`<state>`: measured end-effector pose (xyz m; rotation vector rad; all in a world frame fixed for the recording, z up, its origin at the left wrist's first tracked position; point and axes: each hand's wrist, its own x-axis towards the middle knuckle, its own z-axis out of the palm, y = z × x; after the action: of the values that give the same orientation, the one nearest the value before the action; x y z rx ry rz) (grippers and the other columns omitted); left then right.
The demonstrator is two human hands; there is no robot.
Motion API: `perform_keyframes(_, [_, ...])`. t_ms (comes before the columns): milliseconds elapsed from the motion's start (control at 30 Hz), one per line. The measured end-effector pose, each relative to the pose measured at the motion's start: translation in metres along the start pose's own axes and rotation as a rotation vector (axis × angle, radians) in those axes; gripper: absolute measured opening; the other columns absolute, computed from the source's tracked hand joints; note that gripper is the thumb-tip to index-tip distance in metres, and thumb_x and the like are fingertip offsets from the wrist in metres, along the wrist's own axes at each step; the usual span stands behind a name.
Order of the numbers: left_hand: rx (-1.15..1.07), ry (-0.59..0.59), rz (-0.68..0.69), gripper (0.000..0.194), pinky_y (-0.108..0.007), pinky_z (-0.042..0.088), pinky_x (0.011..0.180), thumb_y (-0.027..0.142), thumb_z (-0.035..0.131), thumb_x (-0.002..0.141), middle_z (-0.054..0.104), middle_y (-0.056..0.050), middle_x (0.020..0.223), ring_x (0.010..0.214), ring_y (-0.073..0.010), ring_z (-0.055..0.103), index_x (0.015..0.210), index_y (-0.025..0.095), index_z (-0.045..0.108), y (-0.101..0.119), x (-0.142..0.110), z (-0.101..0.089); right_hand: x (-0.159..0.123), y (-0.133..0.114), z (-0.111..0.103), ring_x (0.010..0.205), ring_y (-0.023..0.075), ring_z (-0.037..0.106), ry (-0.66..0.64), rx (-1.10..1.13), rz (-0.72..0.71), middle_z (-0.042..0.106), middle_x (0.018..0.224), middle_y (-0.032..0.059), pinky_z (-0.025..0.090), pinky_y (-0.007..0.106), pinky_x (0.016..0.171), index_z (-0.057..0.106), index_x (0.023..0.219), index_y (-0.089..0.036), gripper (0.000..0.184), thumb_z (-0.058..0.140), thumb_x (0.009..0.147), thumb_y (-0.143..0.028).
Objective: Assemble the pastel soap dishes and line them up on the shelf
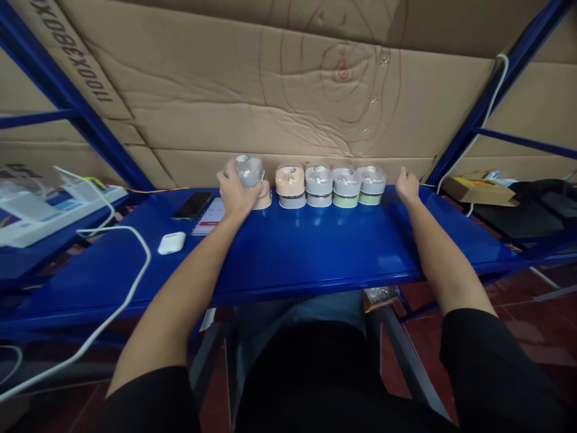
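Grey container (249, 173) between left hand's (238, 191) fingers, clamped, above pink container (264, 197).

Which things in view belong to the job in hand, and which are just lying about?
Likely in use:
- grey container, in left hand
- peach container, partly hidden
- four two-tier containers

Likely just lying about:
- black phone
- lit-screen device
- white earbuds case
- cardboard box

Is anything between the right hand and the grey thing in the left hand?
Yes. From the right hand to the grey thing, a row of four stacks comes first, then a pink piece near the left hand.
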<state>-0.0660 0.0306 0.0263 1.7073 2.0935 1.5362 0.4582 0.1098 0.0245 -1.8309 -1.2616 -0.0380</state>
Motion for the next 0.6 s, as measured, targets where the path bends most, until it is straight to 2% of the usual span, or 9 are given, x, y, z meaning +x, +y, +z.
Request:
perform_keyframes(67, [-0.077, 0.055, 0.088, 0.094, -0.068, 0.046, 0.137, 0.027, 0.092, 0.087, 0.058, -0.018, 0.166, 0.156, -0.0458, 0.063, 0.171, 0.023, 0.051, 0.000, 0.003, -0.006, -0.005, -0.010, -0.006, 0.141, 0.0440, 0.074, 0.098, 0.033, 0.036, 0.079, 0.137, 0.0345, 0.052, 0.061, 0.125, 0.077, 0.125, -0.007, 0.049, 0.038, 0.120, -0.038])
perform_keyframes(133, [-0.172, 0.090, 0.239, 0.090, -0.068, 0.042, 0.140, 0.034, 0.093, 0.091, 0.060, -0.015, 0.166, 0.160, -0.0444, 0.059, 0.169, 0.023, 0.051, 0.002, 0.003, -0.009, -0.012, -0.023, -0.009, 0.139, 0.0374, 0.072, 0.190, 0.094, -0.033, 0.079, 0.138, 0.0281, 0.052, 0.056, 0.126, 0.074, 0.128, -0.012, 0.039, 0.045, 0.117, -0.036])
perform_keyframes(200, [-0.250, 0.089, 0.418, 0.091, -0.067, 0.042, 0.141, 0.039, 0.095, 0.088, 0.062, -0.014, 0.167, 0.162, -0.0445, 0.058, 0.167, 0.024, 0.052, 0.008, -0.004, -0.006, -0.025, -0.039, -0.010, 0.135, 0.0332, 0.072, 0.234, 0.178, -0.209, 0.079, 0.138, 0.0213, 0.053, 0.055, 0.126, 0.072, 0.131, -0.018, 0.035, 0.050, 0.115, -0.041])
perform_keyframes(267, [-0.289, 0.029, 0.590, 0.095, -0.064, 0.045, 0.140, 0.041, 0.098, 0.081, 0.065, -0.015, 0.167, 0.161, -0.0448, 0.060, 0.164, 0.025, 0.056, 0.017, -0.019, 0.001, -0.043, -0.057, -0.010, 0.132, 0.0341, 0.073, 0.202, 0.276, -0.459, 0.079, 0.134, 0.0164, 0.056, 0.059, 0.124, 0.073, 0.131, -0.024, 0.039, 0.056, 0.113, -0.055])
perform_keyframes(333, [-0.290, -0.134, 0.747, 0.095, -0.062, 0.050, 0.137, 0.040, 0.097, 0.078, 0.068, -0.014, 0.167, 0.159, -0.0439, 0.064, 0.163, 0.027, 0.058, 0.027, -0.039, 0.009, -0.067, -0.077, -0.012, 0.134, 0.0369, 0.073, 0.059, 0.352, -0.698, 0.079, 0.136, 0.0144, 0.058, 0.061, 0.121, 0.074, 0.134, -0.028, 0.054, 0.063, 0.108, -0.073])
perform_keyframes(433, [-0.330, -0.406, 0.886, 0.090, -0.062, 0.054, 0.135, 0.038, 0.090, 0.083, 0.070, -0.016, 0.168, 0.157, -0.0422, 0.068, 0.165, 0.026, 0.058, 0.040, -0.070, 0.018, -0.108, -0.102, -0.018, 0.145, 0.0430, 0.070, -0.319, 0.407, -0.954, 0.075, 0.155, 0.0161, 0.056, 0.067, 0.125, 0.071, 0.153, -0.030, 0.086, 0.075, 0.093, -0.092])
perform_keyframes(533, [-0.341, -0.653, 0.849, 0.094, -0.062, 0.054, 0.135, 0.038, 0.088, 0.082, 0.068, -0.018, 0.171, 0.159, -0.0437, 0.067, 0.169, 0.026, 0.055, 0.047, -0.090, 0.022, -0.146, -0.116, -0.026, 0.161, 0.0486, 0.060, -0.691, 0.301, -1.008, 0.064, 0.176, 0.0169, 0.047, 0.070, 0.136, 0.060, 0.174, -0.033, 0.114, 0.091, 0.081, -0.091])
perform_keyframes(600, [-0.346, -0.766, 0.788, 0.103, -0.063, 0.054, 0.136, 0.037, 0.089, 0.079, 0.063, -0.020, 0.176, 0.162, -0.0466, 0.063, 0.174, 0.024, 0.049, 0.047, -0.095, 0.024, -0.164, -0.119, -0.027, 0.161, 0.0498, 0.061, -0.845, 0.224, -0.988, 0.060, 0.181, 0.0179, 0.050, 0.068, 0.135, 0.050, 0.182, -0.031, 0.127, 0.098, 0.078, -0.085])
